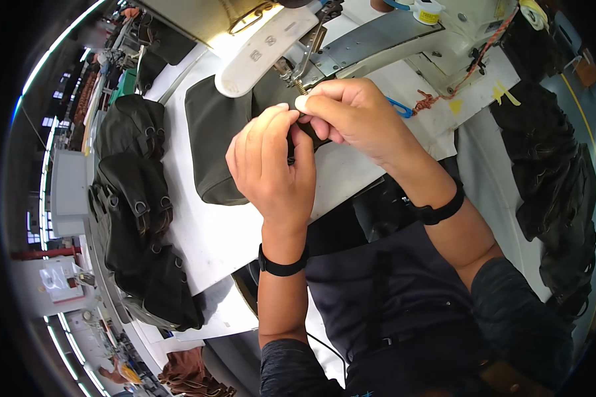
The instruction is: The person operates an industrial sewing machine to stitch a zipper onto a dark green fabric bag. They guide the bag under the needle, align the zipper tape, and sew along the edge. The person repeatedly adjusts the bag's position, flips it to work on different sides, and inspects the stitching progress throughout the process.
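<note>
Both hands meet just in front of the needle and presser foot [298, 83] of a white sewing machine [397, 49], over a dark olive fabric piece [215, 159]. My left hand [268, 155] is curled, its fingertips close to my right thumb. My right hand [347, 119] is closed, thumb pressed toward its index finger. What the fingertips hold is too small to make out. A blue plastic-handled tool [400, 108] with orange cord [424, 101] lies right of my right hand, partly behind it.
Piles of dark olive bags with metal rings [129, 225] line the left side; more dark fabric [540, 178] hangs at the right. The white table [192, 238] surrounds the work. A small white container [427, 13] stands on the machine. Brown fabric [192, 374] is at lower left.
</note>
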The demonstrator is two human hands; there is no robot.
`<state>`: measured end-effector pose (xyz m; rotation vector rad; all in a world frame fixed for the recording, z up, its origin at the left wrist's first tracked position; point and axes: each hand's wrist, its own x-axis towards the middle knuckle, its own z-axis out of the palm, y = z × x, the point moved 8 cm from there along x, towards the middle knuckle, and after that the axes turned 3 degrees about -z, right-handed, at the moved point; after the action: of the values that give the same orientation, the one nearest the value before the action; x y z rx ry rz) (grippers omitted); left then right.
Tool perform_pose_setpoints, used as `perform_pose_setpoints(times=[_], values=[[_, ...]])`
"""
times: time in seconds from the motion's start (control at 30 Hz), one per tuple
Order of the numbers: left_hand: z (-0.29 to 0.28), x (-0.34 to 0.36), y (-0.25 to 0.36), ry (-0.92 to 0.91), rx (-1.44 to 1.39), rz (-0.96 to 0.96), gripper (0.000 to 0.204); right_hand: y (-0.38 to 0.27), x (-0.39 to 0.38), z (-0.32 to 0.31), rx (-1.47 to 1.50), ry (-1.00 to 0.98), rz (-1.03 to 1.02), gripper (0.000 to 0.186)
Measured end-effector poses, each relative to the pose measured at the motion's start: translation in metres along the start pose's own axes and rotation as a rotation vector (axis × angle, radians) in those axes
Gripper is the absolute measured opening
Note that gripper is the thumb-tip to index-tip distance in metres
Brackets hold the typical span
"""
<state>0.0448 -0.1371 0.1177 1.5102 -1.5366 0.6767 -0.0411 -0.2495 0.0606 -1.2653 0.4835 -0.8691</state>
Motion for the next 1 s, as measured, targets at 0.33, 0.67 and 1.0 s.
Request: perform_pose_setpoints(times=[0.33,0.67,1.0], values=[[0.002,0.002,-0.003,0.011,-0.088,-0.002,0.028,0.017,-0.009,0.011,0.444,0.09,0.045,0.026],[0.01,0.011,-0.013,-0.041,-0.166,-0.094,0.025,0.013,-0.002,0.009,0.36,0.167,0.024,0.026],[0.009,0.004,-0.018,-0.001,-0.107,-0.08,0.024,0.001,-0.008,0.012,0.364,0.152,0.056,0.029]])
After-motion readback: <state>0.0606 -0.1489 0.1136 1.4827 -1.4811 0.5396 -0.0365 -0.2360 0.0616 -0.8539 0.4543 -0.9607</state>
